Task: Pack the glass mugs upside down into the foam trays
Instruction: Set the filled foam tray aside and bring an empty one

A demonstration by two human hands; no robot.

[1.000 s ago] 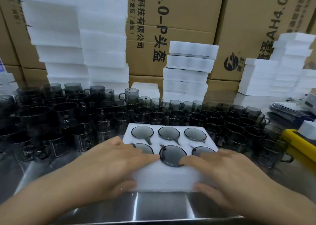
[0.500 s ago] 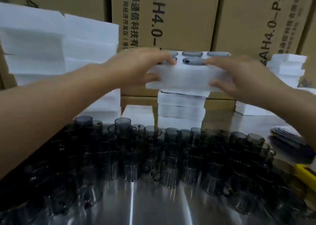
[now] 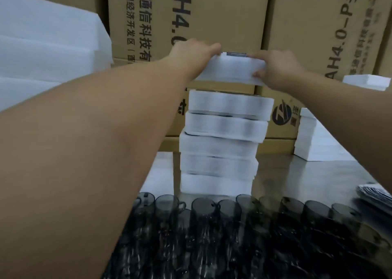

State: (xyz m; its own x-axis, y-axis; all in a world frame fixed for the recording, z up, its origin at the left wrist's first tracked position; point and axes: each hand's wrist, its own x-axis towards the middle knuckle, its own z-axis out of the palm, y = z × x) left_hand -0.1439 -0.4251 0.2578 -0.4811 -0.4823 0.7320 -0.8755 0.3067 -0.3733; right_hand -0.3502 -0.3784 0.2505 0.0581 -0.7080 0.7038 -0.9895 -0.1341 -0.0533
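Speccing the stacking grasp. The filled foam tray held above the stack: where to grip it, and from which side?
Take the foam tray by its left and right ends, one hand per side, as the left hand and right hand do: fingers over the top edge. It is a wide flat slab with mugs seated in top, so end grips likely keep it level over the stack.

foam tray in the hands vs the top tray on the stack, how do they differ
The held tray hangs in the air, gripped at its ends by the left hand and right hand; the top stacked tray rests on the stack, untouched. The held tray sits above the top stacked tray, a gap between them. Both are white foam.
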